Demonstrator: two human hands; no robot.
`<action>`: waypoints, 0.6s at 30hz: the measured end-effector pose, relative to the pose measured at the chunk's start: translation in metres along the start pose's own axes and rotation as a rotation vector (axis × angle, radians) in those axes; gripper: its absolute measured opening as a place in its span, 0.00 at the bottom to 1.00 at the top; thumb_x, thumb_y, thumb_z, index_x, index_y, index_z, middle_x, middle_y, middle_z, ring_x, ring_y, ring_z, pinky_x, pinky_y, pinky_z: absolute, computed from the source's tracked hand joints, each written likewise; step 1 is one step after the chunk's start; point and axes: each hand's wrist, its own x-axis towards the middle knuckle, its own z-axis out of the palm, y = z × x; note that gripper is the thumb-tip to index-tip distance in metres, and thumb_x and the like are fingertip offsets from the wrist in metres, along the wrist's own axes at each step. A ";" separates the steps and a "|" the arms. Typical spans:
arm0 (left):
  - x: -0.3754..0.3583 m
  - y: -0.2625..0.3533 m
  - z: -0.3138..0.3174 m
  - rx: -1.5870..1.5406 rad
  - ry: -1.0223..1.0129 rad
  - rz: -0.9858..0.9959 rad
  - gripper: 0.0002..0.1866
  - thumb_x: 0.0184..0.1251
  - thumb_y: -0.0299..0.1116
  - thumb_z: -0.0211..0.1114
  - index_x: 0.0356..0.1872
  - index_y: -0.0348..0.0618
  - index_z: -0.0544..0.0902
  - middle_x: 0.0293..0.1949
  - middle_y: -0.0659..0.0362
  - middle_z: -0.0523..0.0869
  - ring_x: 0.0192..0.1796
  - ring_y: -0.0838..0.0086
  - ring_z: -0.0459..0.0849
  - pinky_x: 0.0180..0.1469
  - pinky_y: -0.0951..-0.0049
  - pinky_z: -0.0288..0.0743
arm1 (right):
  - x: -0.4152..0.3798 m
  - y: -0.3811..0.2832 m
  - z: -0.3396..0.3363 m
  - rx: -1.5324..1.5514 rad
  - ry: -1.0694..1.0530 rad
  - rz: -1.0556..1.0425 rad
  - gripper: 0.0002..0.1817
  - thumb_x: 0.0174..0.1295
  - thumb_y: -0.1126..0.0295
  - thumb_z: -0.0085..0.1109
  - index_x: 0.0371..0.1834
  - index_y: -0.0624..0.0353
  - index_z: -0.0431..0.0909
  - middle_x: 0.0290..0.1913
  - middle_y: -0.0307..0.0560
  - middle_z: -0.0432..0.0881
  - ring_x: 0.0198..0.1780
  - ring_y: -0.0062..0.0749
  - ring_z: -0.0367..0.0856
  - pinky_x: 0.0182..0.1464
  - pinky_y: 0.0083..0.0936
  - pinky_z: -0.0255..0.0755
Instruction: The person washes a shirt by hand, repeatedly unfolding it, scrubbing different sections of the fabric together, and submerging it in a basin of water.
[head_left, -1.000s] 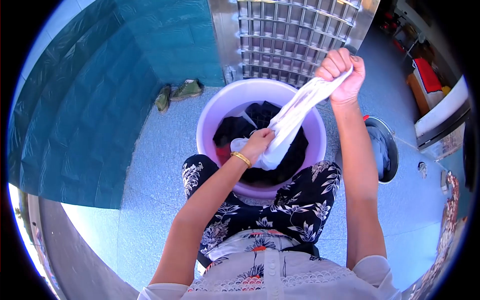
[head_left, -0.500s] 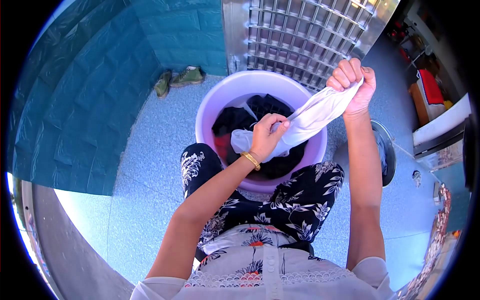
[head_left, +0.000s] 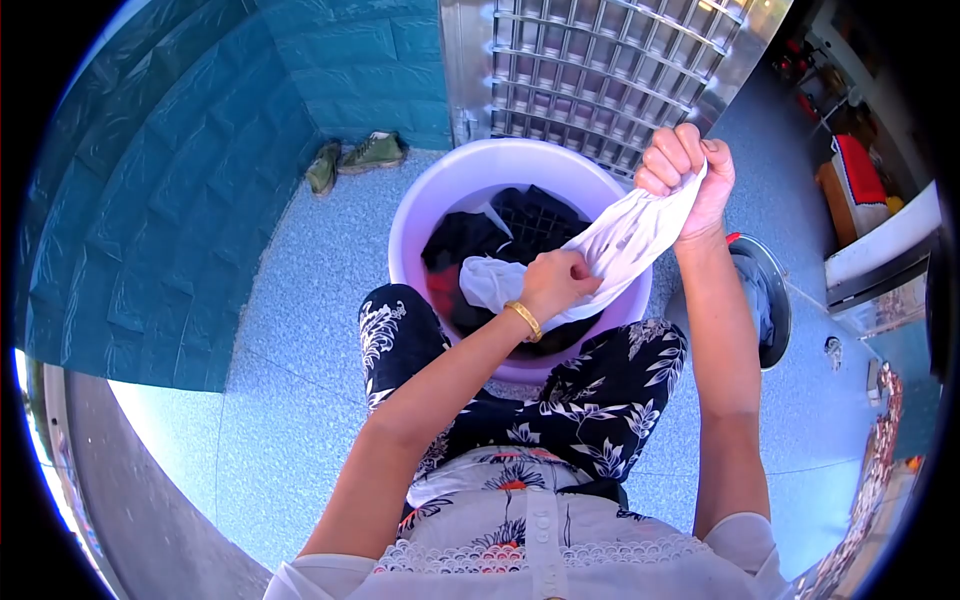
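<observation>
A wet white cloth point(head_left: 640, 235), perhaps a garment, stretches between my two hands above a lilac plastic tub point(head_left: 415, 190). My right hand point(head_left: 688, 180) is closed in a fist round its upper end, raised over the tub's right rim. Lower down, my left hand point(head_left: 556, 287), with a gold bracelet at the wrist, pinches the cloth's middle. The cloth's lower end point(head_left: 490, 283) droops into the tub. Dark clothes point(head_left: 535, 222) and a red piece point(head_left: 443, 290) lie in the water there.
A metal bucket point(head_left: 785, 300) with grey-blue cloth stands right of the tub. Behind it is a metal lattice door point(head_left: 600, 80). Green shoes point(head_left: 373, 151) sit by the teal wall point(head_left: 150, 220). My knees flank the tub's near side.
My right hand has come slightly down and left. My left hand has shifted right along the cloth, which is now more bunched and shorter between the hands.
</observation>
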 end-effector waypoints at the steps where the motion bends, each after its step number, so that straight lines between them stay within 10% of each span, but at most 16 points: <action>1: 0.001 -0.001 0.001 -0.037 0.126 -0.022 0.14 0.39 0.41 0.69 0.21 0.42 0.79 0.22 0.55 0.81 0.25 0.65 0.80 0.30 0.70 0.72 | 0.000 0.001 0.000 0.016 0.000 -0.007 0.16 0.46 0.65 0.47 0.08 0.52 0.54 0.13 0.33 0.52 0.16 0.18 0.50 0.19 0.17 0.47; 8: 0.014 -0.031 0.015 -0.902 0.251 0.031 0.13 0.51 0.38 0.66 0.25 0.41 0.73 0.22 0.68 0.73 0.26 0.87 0.69 0.29 0.85 0.66 | 0.002 0.001 0.009 0.035 -0.056 0.007 0.15 0.47 0.65 0.47 0.08 0.53 0.55 0.13 0.33 0.53 0.17 0.18 0.49 0.19 0.16 0.47; 18: 0.013 -0.027 -0.001 -0.022 0.570 0.131 0.07 0.51 0.31 0.62 0.29 0.40 0.77 0.20 0.61 0.76 0.23 0.83 0.73 0.27 0.79 0.68 | 0.002 -0.001 0.011 -0.036 -0.077 0.073 0.16 0.48 0.64 0.47 0.09 0.54 0.55 0.13 0.33 0.53 0.17 0.18 0.51 0.19 0.16 0.47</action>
